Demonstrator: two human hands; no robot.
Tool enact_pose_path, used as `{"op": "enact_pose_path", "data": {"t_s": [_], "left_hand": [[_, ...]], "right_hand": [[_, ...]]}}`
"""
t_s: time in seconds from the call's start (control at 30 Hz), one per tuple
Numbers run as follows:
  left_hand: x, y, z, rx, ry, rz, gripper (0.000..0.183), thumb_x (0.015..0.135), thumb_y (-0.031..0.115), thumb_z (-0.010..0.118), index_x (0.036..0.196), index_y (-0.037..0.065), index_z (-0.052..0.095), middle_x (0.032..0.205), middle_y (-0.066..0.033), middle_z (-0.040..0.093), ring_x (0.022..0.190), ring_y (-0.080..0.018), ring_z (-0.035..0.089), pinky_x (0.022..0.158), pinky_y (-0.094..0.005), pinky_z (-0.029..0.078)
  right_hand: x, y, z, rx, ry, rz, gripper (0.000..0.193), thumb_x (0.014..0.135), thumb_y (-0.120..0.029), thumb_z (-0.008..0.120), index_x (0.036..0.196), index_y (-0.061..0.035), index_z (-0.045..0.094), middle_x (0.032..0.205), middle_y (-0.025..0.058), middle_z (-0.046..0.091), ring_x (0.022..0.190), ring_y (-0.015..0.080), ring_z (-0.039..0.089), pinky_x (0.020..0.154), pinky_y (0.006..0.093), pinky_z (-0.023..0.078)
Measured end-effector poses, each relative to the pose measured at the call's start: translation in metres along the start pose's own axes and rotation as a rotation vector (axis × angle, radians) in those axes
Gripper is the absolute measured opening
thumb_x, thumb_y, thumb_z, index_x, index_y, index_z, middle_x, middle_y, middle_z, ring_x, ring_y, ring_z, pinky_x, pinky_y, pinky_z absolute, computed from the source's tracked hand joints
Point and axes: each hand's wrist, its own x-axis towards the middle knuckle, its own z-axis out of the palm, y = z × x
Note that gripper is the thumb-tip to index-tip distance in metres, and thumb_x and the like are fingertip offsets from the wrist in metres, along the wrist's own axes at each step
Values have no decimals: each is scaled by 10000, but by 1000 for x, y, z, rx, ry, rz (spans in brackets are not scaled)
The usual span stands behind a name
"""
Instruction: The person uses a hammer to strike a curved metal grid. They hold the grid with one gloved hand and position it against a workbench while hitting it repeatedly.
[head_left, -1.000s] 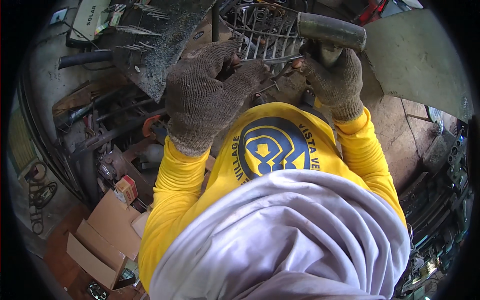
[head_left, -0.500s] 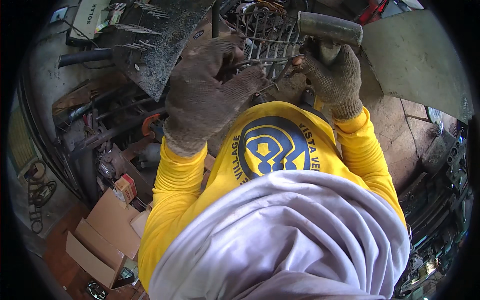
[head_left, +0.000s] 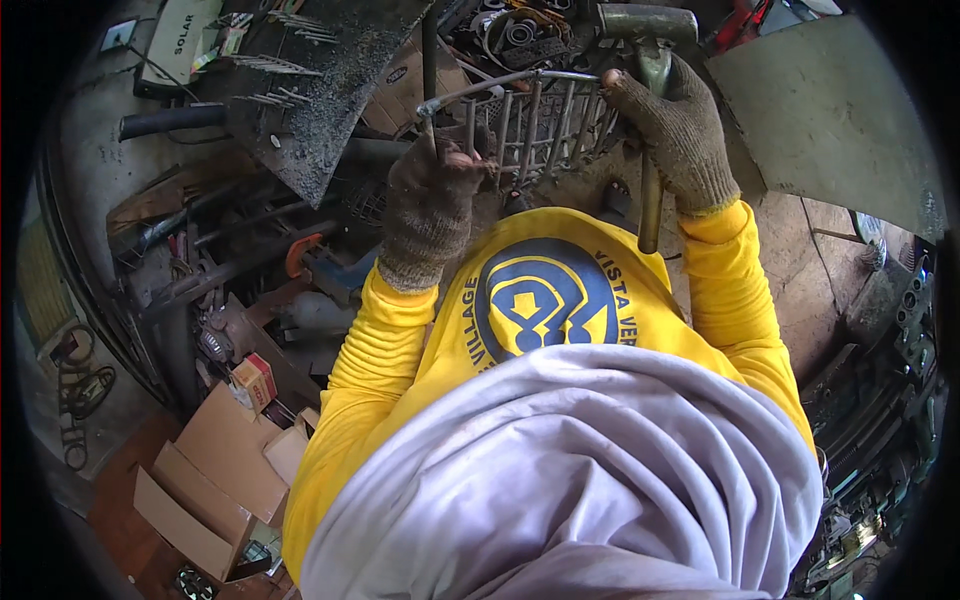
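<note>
Apparently step: steadying the bent metal rod (head_left: 480,89), far centre, between hands | my left hand (head_left: 428,215) closed around its left end | right hand (head_left: 685,140) clamped on hammer (head_left: 648,25), thumb at rod's right end | next probably needs firm support

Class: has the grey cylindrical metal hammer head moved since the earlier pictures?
Yes: the hammer head has moved up and slightly left in view, judged against the flat grey metal sheet.

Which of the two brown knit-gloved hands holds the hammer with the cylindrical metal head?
The right brown-gloved hand holds the metal-headed hammer; the left brown-gloved hand has no hammer, just the thin bent metal rod.
</note>
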Motion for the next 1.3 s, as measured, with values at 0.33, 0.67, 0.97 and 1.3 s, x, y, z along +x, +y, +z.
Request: {"op": "enact_pose_path", "data": {"t_s": [0.33,0.67,0.97,1.3], "left_hand": [[3,31,2,-401,30,-348,242,855,237,689,955,32,611,789,-48,653,689,-122,605,650,-291,505],[-13,10,16,-259,281,-217,111,944,85,517,1015,17,569,924,-109,623,845,-204,620,755,-327,504],[5,-16,13,503,312,363,215,849,50,600,1063,28,589,962,-149,613,836,-284,622,789,-378,515],[23,-4,23,70,438,55,195,925,168,556,1003,-7,593,866,-142,607,740,-246,597,698,-316,486]], "right_hand": [[5,-16,6,-134,11,-109,305,822,-280,739,997,-61,617,705,-28,579,550,34,502,475,186,410],[14,-5,11,-24,89,-231,274,856,-286,695,987,-55,626,734,-5,604,599,45,534,518,196,429],[-31,-28,17,179,-91,-172,317,944,-322,553,1113,-54,558,747,-2,585,573,51,514,482,214,395],[-28,-64,28,395,-177,-331,373,905,-285,579,1175,-37,511,761,20,555,568,81,507,474,216,395]]}}
